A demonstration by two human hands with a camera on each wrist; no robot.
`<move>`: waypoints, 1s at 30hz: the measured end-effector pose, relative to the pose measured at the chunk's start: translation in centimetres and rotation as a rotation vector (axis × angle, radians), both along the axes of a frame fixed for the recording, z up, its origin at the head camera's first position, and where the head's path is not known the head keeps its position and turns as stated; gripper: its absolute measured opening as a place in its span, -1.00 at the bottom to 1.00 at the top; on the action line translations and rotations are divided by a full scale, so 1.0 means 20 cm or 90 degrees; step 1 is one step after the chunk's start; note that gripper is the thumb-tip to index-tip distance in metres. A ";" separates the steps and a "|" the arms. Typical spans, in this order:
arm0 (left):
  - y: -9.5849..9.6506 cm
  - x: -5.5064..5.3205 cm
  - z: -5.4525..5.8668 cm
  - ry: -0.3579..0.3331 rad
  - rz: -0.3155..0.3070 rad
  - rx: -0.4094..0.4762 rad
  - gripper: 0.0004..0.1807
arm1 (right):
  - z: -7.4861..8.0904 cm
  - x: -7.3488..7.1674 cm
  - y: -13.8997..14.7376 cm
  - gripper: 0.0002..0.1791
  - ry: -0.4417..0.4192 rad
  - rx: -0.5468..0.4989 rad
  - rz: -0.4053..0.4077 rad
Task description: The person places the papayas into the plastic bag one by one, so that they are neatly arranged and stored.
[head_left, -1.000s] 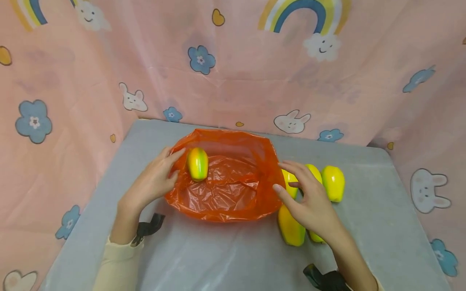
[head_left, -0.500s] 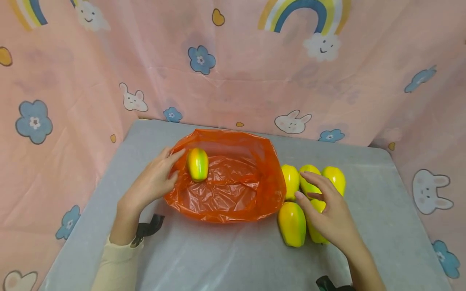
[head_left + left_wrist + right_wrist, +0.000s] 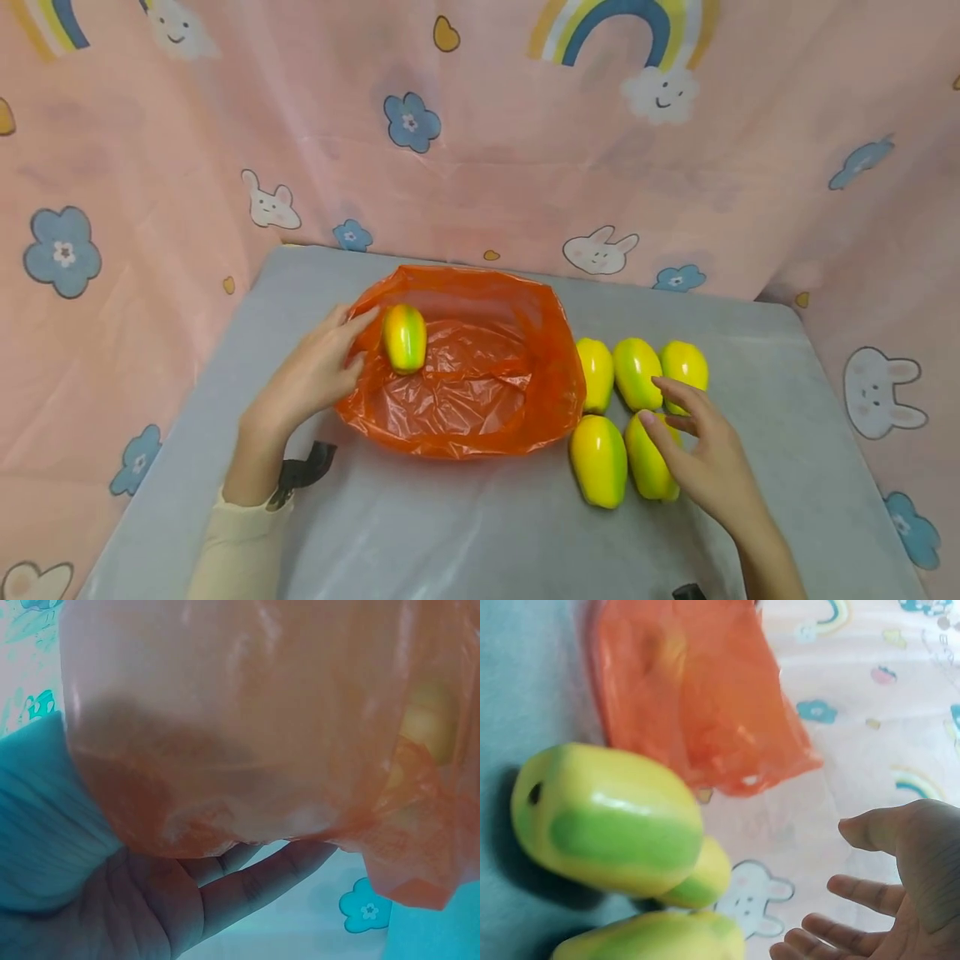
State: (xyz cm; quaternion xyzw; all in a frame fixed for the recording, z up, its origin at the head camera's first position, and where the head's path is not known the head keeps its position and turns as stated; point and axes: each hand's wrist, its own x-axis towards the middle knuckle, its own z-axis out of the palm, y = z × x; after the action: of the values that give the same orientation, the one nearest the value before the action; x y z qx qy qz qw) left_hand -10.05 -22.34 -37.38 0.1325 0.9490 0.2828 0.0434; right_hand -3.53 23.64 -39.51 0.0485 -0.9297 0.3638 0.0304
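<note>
An orange-red plastic bag (image 3: 480,408) stands wide-mouthed on the table, with one yellow-green papaya (image 3: 405,340) visible inside its left part. At the bag's left rim is my left hand (image 3: 311,367), fingers extended along the side; in the left wrist view the bag (image 3: 225,735) hides some of its fingertips. Several more papayas (image 3: 597,461) lie in two rows right of the bag. My right hand (image 3: 708,462), holding nothing, hovers over the right end of these rows, thumb and fingers apart. A papaya (image 3: 615,817) appears close up in the right wrist view.
The grey table (image 3: 465,533) carries the bag and fruit. A pink curtain (image 3: 480,167) printed with rainbows, rabbits and flowers rises behind and on both sides. A dark wrist mount (image 3: 303,471) sits below my left hand.
My right hand has left the bag's right rim and moved right and toward me, over the papayas, uncovering more of them. The left hand stays at the bag.
</note>
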 end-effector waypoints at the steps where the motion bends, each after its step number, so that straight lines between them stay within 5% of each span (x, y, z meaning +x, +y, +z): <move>1: 0.00 0.00 0.00 0.000 0.000 0.002 -0.25 | -0.01 0.00 0.01 -0.42 -0.004 0.000 -0.002; 20: 0.04 -0.02 -0.02 -0.007 0.004 0.008 -0.23 | -0.19 0.02 0.15 -0.36 -0.021 0.064 -0.016; 30: 0.00 0.00 0.00 -0.002 0.016 0.002 -0.26 | -0.25 0.03 0.16 -0.21 -0.083 0.062 -0.040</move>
State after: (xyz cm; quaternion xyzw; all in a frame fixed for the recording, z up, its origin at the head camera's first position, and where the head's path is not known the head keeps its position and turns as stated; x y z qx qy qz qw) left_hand -10.01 -22.31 -37.47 0.1202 0.9500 0.2853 0.0412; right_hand -2.95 26.86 -44.49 -0.0035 -0.9474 0.3193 -0.0214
